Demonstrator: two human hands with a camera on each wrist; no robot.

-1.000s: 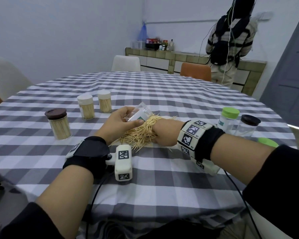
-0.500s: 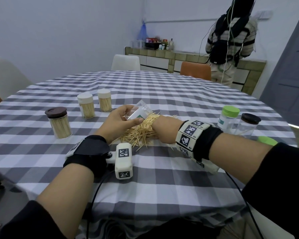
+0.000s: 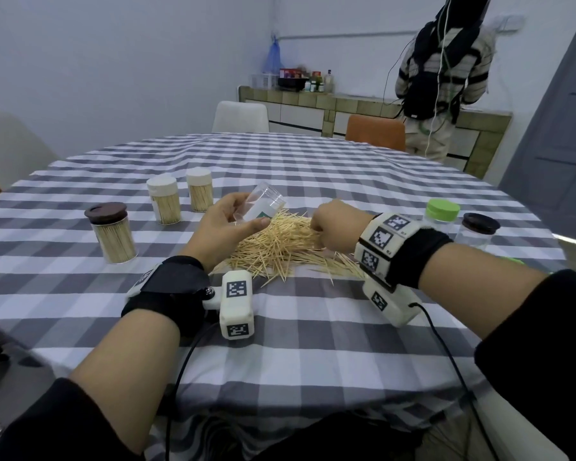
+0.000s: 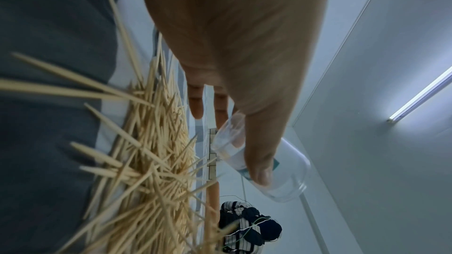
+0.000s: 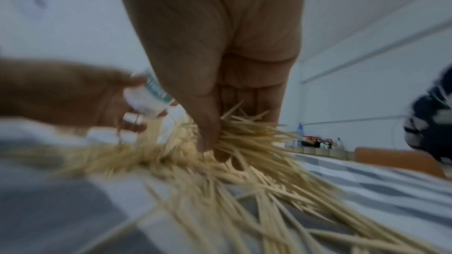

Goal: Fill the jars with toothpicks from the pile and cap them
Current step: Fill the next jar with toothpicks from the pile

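Note:
A pile of toothpicks (image 3: pixel 280 247) lies on the checked table (image 3: pixel 313 327) between my hands. My left hand (image 3: pixel 226 224) holds an empty clear jar (image 3: pixel 263 206) tilted, its mouth toward the upper right, just above the pile's left edge; the jar (image 4: pixel 264 163) shows under my thumb in the left wrist view. My right hand (image 3: pixel 333 224) is curled around a bunch of toothpicks (image 5: pixel 244 138) at the pile's right side, fingers (image 5: pixel 210 123) closed on them. Three capped, filled jars stand at the left: a brown-lidded jar (image 3: pixel 112 232) and two white-lidded jars (image 3: pixel 164 202) (image 3: pixel 200 193).
A green-lidded jar (image 3: pixel 441 216) and a dark-lidded jar (image 3: pixel 478 229) stand at the right, both looking empty. A green lid (image 3: pixel 512 261) peeks out behind my right forearm. Chairs ring the far side; a person (image 3: pixel 443 78) stands at a counter beyond.
My left hand has raised and tilted the jar slightly. My right hand has shifted right and up a little, closing on a bunch of toothpicks and spreading the pile.

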